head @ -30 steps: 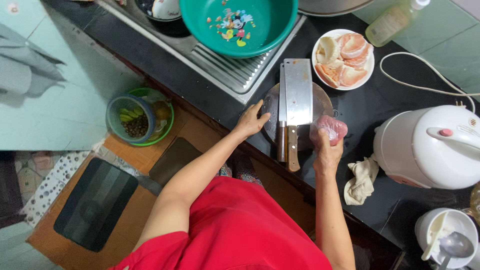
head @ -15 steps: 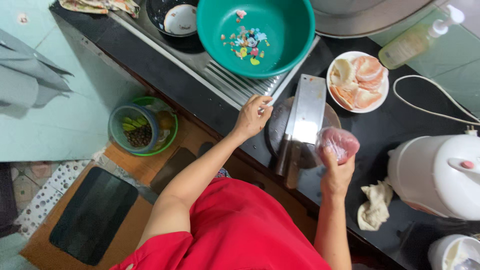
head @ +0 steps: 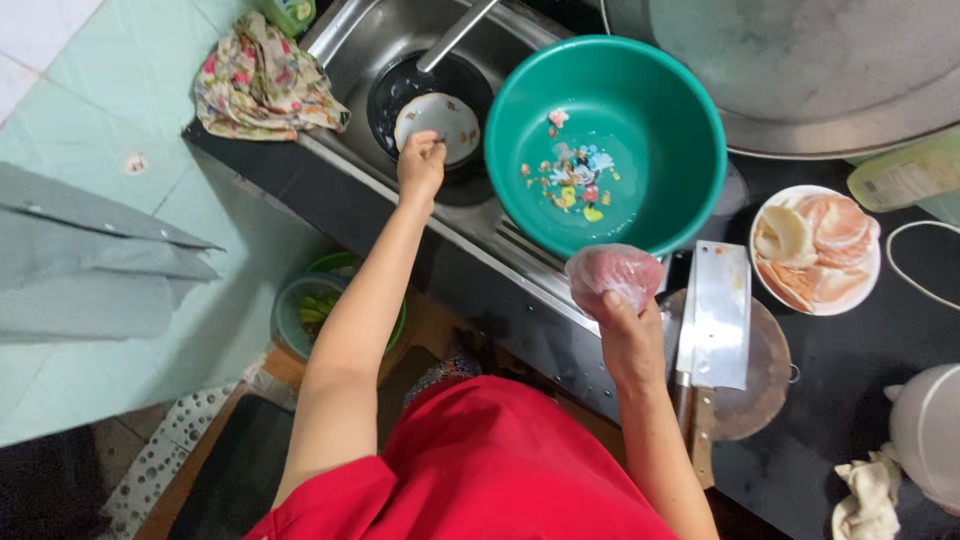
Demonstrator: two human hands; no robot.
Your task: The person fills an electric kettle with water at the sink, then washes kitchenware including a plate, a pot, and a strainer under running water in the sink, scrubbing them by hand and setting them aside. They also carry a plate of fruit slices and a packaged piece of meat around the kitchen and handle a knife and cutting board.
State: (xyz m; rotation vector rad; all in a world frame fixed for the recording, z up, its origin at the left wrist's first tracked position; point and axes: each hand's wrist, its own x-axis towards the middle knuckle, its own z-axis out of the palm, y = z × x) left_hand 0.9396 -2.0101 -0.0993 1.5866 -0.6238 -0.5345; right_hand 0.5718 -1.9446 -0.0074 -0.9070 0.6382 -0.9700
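Nearest to us was the red shirt (head: 500, 470), and from it our two bare arms ran out over the dark bench (head: 850, 370). Our right hand (head: 628, 325) was closed round the lower end of a pink lump of raw meat in a clear bag (head: 612, 277), fingers curled beneath it, holding it up just over the near rim of the green basin (head: 690, 130). Just to the right of that hand lay the cleaver (head: 716, 315) on the round chopping board (head: 765, 375), its long axis running near to far, its wooden handle towards us. Farther right sat a white plate of sliced meat (head: 818, 250); a crumpled cloth (head: 865, 495) lay at the near right corner. Our left hand (head: 422, 165) had reached farther out, into the steel sink (head: 350, 50), its fingers pinched together on the near edge of a small white dish (head: 440, 120) that rested in a black pan (head: 400, 85). So the dish lay far and left of the bagged meat, with the basin between the two, and our left hand was the one nearer it. A flowered rag (head: 260, 80) was bunched on the sink's left edge. Down on the floor, left of our left forearm, stood a green bowl of scraps (head: 300, 310).
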